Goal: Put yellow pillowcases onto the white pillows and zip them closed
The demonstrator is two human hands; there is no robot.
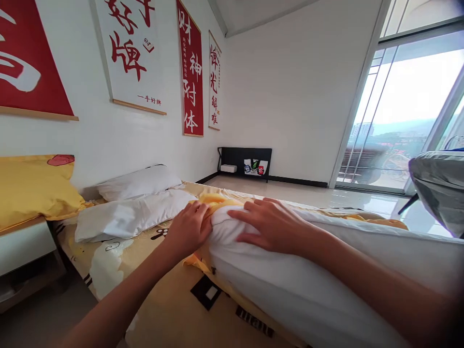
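Note:
A thick white duvet (290, 285) lies folded along the bed, with a yellow patterned cover (213, 199) bunched at its near-left end. My left hand (192, 223) is closed on the yellow cover at that corner, its fingertips partly lost in the folds. Just right of it, my right hand (270, 224) rests on top of the duvet, thumb and fingers apart. Beneath everything spreads a beige printed bedsheet (163, 290) with dark squares and lettering.
Two white pillows (126, 217) lie at the bed's left end. A yellow pillow (39, 193) sits on a white bedside cabinet (27, 251). Against the far wall stands a low black shelf (235, 157). A grey-covered object (438, 179) stands right, by the glass door (402, 111).

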